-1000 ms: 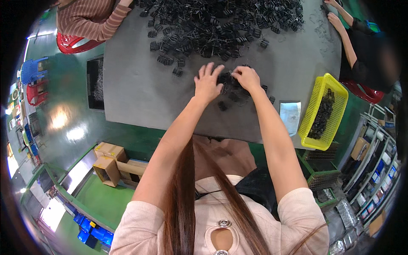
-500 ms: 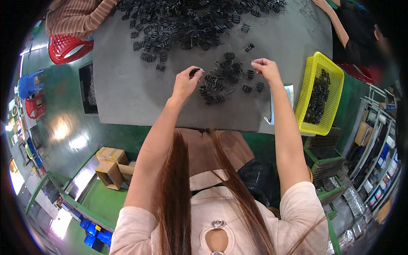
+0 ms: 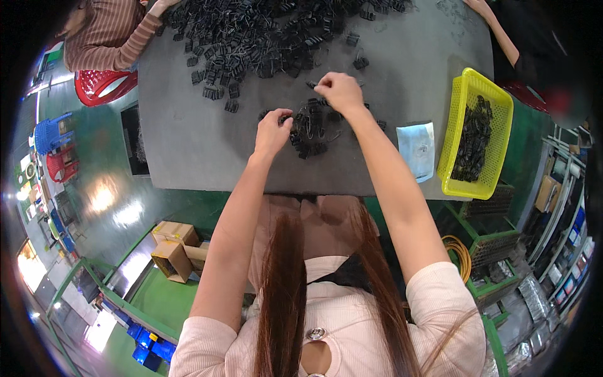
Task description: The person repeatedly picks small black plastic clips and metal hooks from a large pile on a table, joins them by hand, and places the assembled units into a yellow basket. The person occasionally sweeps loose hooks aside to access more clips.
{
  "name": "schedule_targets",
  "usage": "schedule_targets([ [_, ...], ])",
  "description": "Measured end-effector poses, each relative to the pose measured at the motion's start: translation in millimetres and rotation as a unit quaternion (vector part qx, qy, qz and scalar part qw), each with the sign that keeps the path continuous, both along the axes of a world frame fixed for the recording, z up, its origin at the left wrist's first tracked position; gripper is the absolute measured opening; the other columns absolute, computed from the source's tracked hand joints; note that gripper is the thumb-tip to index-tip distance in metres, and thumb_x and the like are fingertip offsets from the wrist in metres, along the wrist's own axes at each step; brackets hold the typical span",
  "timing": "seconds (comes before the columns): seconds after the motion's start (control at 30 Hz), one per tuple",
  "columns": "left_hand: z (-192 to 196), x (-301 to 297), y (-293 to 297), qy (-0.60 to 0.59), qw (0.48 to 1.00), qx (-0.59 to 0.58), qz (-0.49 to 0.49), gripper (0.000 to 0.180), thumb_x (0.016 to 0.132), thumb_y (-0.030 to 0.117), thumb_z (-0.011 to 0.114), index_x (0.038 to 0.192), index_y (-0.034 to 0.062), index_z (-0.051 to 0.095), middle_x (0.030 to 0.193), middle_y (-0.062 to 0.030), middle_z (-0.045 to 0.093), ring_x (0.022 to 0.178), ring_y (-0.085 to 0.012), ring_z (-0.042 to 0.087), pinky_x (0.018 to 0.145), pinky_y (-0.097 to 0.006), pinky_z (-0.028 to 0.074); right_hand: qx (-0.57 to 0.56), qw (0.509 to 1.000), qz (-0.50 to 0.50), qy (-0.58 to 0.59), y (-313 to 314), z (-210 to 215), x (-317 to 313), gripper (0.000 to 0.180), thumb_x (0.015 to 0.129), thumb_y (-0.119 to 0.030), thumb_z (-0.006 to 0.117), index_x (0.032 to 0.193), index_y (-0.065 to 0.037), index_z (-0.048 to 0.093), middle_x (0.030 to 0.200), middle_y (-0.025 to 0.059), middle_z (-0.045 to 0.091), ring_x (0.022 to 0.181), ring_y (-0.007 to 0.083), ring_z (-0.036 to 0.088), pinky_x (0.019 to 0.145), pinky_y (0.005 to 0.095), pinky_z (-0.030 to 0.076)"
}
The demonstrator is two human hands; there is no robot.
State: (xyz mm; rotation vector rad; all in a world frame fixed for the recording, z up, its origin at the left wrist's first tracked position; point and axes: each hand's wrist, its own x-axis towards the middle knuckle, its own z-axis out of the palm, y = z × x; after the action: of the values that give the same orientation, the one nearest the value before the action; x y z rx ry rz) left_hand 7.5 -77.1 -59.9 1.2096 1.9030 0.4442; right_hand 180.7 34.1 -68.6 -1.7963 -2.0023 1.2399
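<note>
My left hand [image 3: 271, 133] is closed round a small black ribbed piece [image 3: 286, 118], with part of it showing between thumb and fingers. Farther out, my right hand [image 3: 342, 94] is bent into a pinch, and another dark piece shows at its fingertips. Between and below the hands lies a small cluster of black ribbed pieces with thin wire hooks [image 3: 309, 148]; my right hand and wrist cover some of it. A large heap of similar black pieces [image 3: 251, 41] spreads over the far side of the grey table [image 3: 201, 151].
A yellow basket [image 3: 447, 154] with black pieces stands at the table's right edge, beside a light blue packet [image 3: 416, 151]. One person's striped sleeve [image 3: 113, 38] is at far left; another's forearm [image 3: 499, 28] is at far right. Cardboard boxes [image 3: 173, 259] sit below left.
My right hand has moved left and away from me, across the small cluster, and now pinches a dark piece. The left hand stays near the cluster's left side. The blue packet is now uncovered.
</note>
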Motion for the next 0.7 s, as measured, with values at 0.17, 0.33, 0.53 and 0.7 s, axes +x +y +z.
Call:
schedule_targets([
  [0.17, -9, -2, 10, -0.013, 0.999, 0.035, 0.014, 0.022, 0.080, 0.012, 0.060, 0.101, 0.0068, 0.065, 0.095, -0.0116, 0.063, 0.079, -0.0229, 0.062, 0.076, -0.034, 0.048, -0.007, 0.997, -0.049, 0.066, 12, -12, 47, 0.021, 0.071, -0.025, 0.073, 0.082, -0.007, 0.069, 0.078, 0.0083, 0.069, 0.078, 0.0257, 0.065, 0.073, 0.0365, 0.050],
  [0.33, -11, 18, 36, -0.011, 0.997, 0.079, -0.006, 0.021, 0.081, 0.009, 0.058, 0.100, 0.0065, 0.065, 0.094, -0.0100, 0.065, 0.080, -0.0218, 0.062, 0.075, -0.033, 0.048, -0.052, 0.989, -0.049, 0.127, 14, -3, 67, 0.020, 0.070, -0.022, 0.074, 0.081, -0.007, 0.069, 0.076, 0.0084, 0.068, 0.076, 0.0188, 0.064, 0.069, 0.0305, 0.048],
  [0.53, -16, 37, 64, 0.004, 0.991, 0.116, -0.063, 0.019, 0.078, 0.009, 0.060, 0.097, 0.0077, 0.064, 0.092, -0.0102, 0.061, 0.084, -0.0262, 0.059, 0.077, -0.036, 0.048, -0.016, 0.995, -0.100, 0.007, 18, 3, 88, 0.022, 0.067, -0.024, 0.077, 0.078, -0.007, 0.069, 0.073, 0.0089, 0.067, 0.070, 0.0199, 0.063, 0.067, 0.0324, 0.048],
  [0.7, -25, 58, 77, 0.101, 0.959, 0.208, -0.166, 0.032, 0.078, 0.011, 0.063, 0.109, 0.0116, 0.060, 0.107, -0.0082, 0.058, 0.101, -0.0262, 0.054, 0.086, -0.038, 0.045, -0.240, 0.971, 0.008, -0.008, 20, -16, 111, 0.029, 0.063, -0.030, 0.079, 0.081, -0.009, 0.069, 0.080, 0.0099, 0.068, 0.080, 0.0257, 0.065, 0.073, 0.0363, 0.048],
])
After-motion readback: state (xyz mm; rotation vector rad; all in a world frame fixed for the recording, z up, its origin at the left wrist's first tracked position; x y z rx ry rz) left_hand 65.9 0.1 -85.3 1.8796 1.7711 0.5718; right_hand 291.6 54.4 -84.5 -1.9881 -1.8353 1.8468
